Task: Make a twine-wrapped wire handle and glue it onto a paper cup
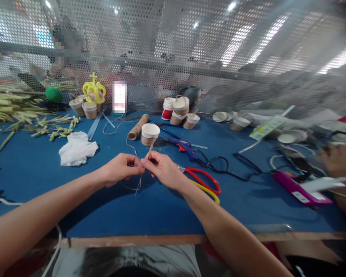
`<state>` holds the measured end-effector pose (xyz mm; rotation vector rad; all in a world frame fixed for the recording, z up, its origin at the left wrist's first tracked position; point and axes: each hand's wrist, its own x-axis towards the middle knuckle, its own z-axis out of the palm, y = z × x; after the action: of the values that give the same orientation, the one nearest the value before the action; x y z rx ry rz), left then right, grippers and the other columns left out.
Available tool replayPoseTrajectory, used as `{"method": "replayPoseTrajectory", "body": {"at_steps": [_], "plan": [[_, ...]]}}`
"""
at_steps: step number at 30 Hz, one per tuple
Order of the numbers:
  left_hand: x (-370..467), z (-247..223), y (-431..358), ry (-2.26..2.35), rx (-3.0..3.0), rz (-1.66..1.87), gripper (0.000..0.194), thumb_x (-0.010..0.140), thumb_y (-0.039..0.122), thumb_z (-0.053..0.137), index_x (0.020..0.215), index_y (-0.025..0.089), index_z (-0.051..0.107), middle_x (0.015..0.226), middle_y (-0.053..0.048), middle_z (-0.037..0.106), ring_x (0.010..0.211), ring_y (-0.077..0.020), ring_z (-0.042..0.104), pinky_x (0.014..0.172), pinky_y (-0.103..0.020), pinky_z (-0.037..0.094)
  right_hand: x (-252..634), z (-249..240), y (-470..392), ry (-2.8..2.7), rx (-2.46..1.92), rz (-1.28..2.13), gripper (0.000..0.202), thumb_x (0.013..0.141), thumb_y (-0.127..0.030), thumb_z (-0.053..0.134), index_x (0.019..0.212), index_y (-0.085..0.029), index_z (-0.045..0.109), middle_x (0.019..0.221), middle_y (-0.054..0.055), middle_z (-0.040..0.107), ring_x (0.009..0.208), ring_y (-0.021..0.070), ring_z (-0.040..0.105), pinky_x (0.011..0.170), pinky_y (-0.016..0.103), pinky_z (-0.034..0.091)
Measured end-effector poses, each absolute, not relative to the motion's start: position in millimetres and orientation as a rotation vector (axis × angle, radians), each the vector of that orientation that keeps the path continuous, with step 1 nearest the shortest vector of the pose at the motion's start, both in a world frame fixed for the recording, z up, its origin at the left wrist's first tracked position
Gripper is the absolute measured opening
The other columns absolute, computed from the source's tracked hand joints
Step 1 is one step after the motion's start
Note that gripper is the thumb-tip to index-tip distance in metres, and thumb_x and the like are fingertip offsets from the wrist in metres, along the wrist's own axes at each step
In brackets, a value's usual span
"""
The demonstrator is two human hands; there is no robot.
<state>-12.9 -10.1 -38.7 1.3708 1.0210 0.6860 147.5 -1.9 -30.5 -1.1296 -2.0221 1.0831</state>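
Two bare arms (233,227) reach in from the bottom corners over the blue worktop (175,219). The left hand (121,168) and the right hand (163,168) meet at their fingertips, and both pinch thin brown twine (151,147). A small cup (150,141) with a white top stands upright just past the right hand, which is the nearer one. Only the bit of twine pokes up between them; I cannot tell if it touches the cup. Just left of the cup lies a roll (138,127) of the same brown string. It is long and slants, near end to the left, far end to the right. A blue glue gun (184,148) lies to the cup's right. Big scissors (212,180) lie partly hidden by the right arm. A crumpled white cloth (77,150) sits off to the left, apart from the hands.
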Motion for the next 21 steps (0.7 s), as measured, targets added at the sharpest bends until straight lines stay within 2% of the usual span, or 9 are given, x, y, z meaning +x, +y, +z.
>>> {"method": "replayPoseTrajectory", "body": {"at_steps": [6, 14, 21], "plan": [[-12.7, -39.0, -10.3, 1.043, 1.410, 0.693, 0.016, 0.063, 0.027, 0.060, 0.063, 0.013, 0.052, 0.053, 0.005, 0.046, 0.044, -0.0039, 0.034, 0.040, -0.017, 0.025, 147.1, -29.1, -2.4, -2.057, -1.187, 0.973, 0.025, 0.080, -0.036, 0.045, 0.063, -0.017, 0.044, 0.048, -0.005, 0.042, 0.044, 0.0079, 0.038, 0.043, 0.022, 0.029], [-11.2, -39.0, -11.4, 1.061, 1.405, 0.705, 0.016, 0.065, 0.026, 0.059, 0.060, 0.013, 0.051, 0.047, 0.007, 0.041, 0.041, -0.0033, 0.030, 0.040, -0.018, 0.021, 145.6, -29.3, -3.7, -2.018, -1.236, 0.937, 0.028, 0.077, -0.036, 0.050, 0.058, -0.017, 0.042, 0.048, -0.005, 0.040, 0.043, 0.0066, 0.035, 0.042, 0.021, 0.028], [-11.6, -35.1, -13.6, 0.874, 1.151, 0.666, 0.019, 0.064, 0.025, 0.062, 0.061, 0.013, 0.049, 0.049, 0.008, 0.039, 0.039, -0.0008, 0.025, 0.039, -0.018, 0.015, 148.8, -30.6, -1.3, -1.803, -0.935, 1.463, 0.019, 0.077, -0.035, 0.051, 0.074, -0.016, 0.048, 0.063, -0.003, 0.048, 0.051, 0.0070, 0.043, 0.045, 0.021, 0.038]]}}
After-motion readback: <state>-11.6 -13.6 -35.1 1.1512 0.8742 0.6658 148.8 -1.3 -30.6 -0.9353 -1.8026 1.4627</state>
